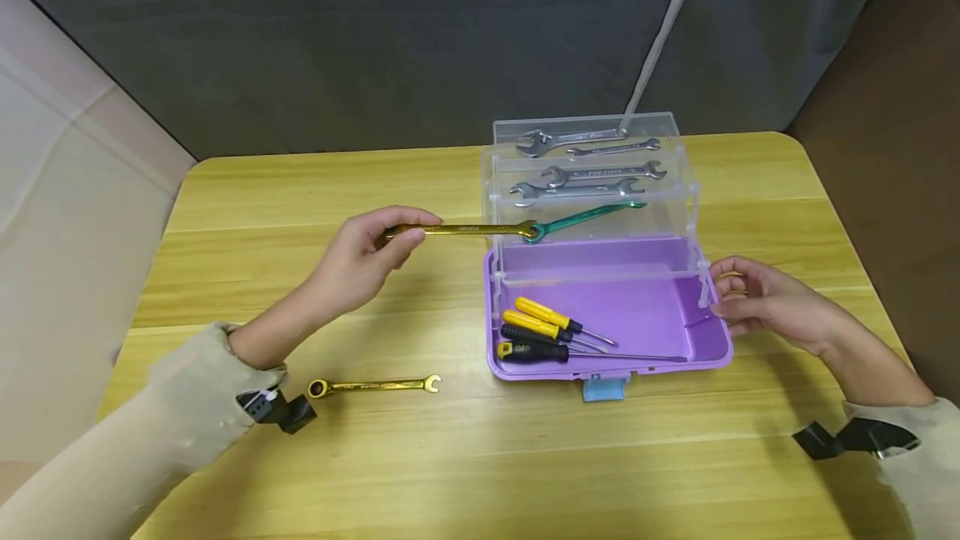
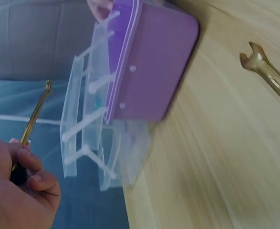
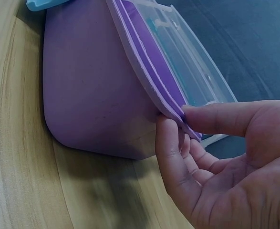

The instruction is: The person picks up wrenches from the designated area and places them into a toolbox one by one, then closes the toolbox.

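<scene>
My left hand (image 1: 352, 261) pinches one end of a gold combination wrench (image 1: 472, 229), held level above the tabletop. Its far end overlaps the ring of a green wrench (image 1: 588, 216) in the head view. That green wrench lies in the lower clear tray (image 1: 660, 227) of an open purple toolbox (image 1: 645, 307). My right hand (image 1: 776, 307) grips the toolbox's right rim; in the right wrist view its thumb and fingers pinch the edge (image 3: 151, 90). Silver wrenches (image 1: 603, 173) and an adjustable wrench (image 1: 536, 142) lie in the raised clear trays.
Inside the box, at its front left, lie several screwdrivers (image 1: 536, 323) with yellow or black handles. A second gold wrench (image 1: 375, 386) is on the wooden table (image 1: 465, 457), left of the box. A blue latch (image 1: 603, 390) hangs at the box's front. Behind stands a dark curtain (image 1: 337, 48).
</scene>
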`<state>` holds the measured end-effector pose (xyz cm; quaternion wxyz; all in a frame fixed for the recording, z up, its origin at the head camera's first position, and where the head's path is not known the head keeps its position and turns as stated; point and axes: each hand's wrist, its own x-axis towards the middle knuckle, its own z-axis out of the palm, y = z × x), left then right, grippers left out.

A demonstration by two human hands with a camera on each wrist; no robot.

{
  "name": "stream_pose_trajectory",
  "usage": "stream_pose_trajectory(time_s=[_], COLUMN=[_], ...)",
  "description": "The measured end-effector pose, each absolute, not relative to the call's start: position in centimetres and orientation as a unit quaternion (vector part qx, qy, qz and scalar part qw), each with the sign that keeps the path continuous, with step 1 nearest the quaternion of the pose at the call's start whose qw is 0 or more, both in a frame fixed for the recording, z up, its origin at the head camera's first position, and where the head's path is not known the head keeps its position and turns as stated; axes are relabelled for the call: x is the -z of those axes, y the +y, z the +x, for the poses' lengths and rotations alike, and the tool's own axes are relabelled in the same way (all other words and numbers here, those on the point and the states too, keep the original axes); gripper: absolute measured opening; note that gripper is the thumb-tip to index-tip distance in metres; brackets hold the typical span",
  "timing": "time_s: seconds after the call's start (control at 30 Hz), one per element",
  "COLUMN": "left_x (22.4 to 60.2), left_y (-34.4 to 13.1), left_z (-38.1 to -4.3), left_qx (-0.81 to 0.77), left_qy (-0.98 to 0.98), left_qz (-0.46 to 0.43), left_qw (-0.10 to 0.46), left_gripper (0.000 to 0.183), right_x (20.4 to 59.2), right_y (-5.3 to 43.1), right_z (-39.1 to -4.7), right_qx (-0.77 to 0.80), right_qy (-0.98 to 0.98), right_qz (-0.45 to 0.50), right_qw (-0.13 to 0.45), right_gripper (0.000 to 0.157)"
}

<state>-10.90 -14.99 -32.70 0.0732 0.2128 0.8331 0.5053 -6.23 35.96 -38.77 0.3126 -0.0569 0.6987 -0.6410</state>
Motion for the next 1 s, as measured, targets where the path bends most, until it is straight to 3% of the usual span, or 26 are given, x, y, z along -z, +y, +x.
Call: stream_pose_trajectory(time_s=[1.0], left_x=[33.7], left_y=[-5.9], left_z=[-11.9], left_qx=[-0.518], left_qy=[0.82], left_qz=[0.227], left_qw=[0.086], left_gripper=[0.024], right_x=[38.7], right_y=[36.0], right_z=[-6.3], right_qx=[0.642], right_qy=[0.698], right_qz=[-0.055], right_qw=[0.313], right_gripper=[0.029])
